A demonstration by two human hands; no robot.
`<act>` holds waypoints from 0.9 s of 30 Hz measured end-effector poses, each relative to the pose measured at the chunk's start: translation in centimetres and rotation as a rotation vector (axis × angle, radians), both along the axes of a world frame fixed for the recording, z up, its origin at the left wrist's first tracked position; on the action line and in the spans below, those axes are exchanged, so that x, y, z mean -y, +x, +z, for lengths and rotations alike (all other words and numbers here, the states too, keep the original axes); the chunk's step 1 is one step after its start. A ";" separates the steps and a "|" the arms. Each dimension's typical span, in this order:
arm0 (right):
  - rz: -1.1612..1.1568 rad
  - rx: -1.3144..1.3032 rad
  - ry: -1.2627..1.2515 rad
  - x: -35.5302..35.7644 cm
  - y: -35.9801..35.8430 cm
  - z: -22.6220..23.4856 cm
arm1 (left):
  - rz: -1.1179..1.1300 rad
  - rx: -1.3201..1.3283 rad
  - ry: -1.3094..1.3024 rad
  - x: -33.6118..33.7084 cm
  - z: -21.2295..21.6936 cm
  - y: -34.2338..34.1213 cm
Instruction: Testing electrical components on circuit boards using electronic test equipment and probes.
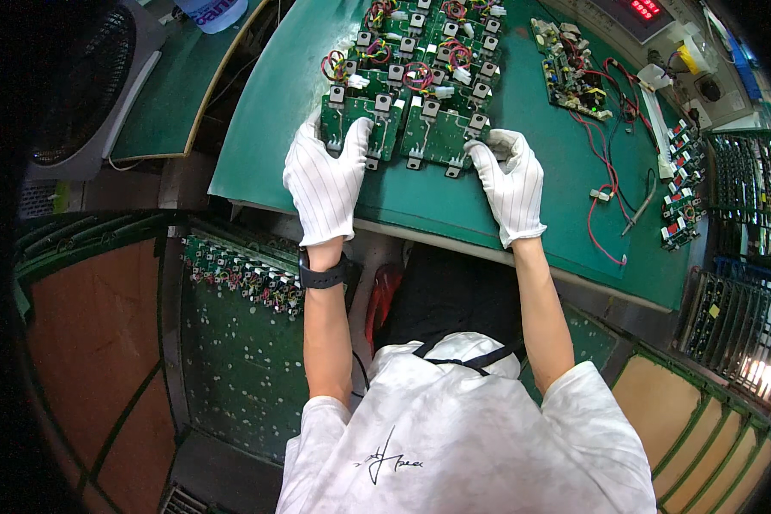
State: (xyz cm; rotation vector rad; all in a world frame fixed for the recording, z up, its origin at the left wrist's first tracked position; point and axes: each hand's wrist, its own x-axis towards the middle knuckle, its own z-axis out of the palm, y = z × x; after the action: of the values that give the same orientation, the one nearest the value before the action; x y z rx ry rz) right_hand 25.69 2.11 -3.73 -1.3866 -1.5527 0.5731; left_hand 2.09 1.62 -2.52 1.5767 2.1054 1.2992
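Observation:
Both my hands wear white striped gloves. My left hand grips the left edge of a batch of green circuit boards laid in rows on the green bench mat. My right hand holds the right edge of the nearest row, its fingers curled over a board corner. The nearest two boards lie between my hands. The boards carry small white connectors, metal tabs and coiled red and yellow wires.
A separate circuit board with red and black leads lies right of the batch. Racks of more boards stand at the right, another row of boards below the bench on the left. A fan sits at the far left.

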 end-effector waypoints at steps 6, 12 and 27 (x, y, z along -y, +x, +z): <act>-0.003 -0.006 -0.005 0.2 0.0 0.1 | -0.095 -0.267 0.184 1.1 -0.8 0.1; 0.002 0.006 0.016 0.2 0.1 0.1 | 0.003 -0.394 0.181 0.8 -1.2 2.0; 0.010 -0.033 0.013 0.4 0.1 -0.1 | -0.004 -0.402 0.237 1.5 -0.8 1.9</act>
State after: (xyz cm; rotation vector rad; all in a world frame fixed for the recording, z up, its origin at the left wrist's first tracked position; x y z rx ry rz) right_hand 25.76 1.75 -3.84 -1.3541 -1.5349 0.5884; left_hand 3.96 0.12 -3.35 2.0920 2.2290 1.3654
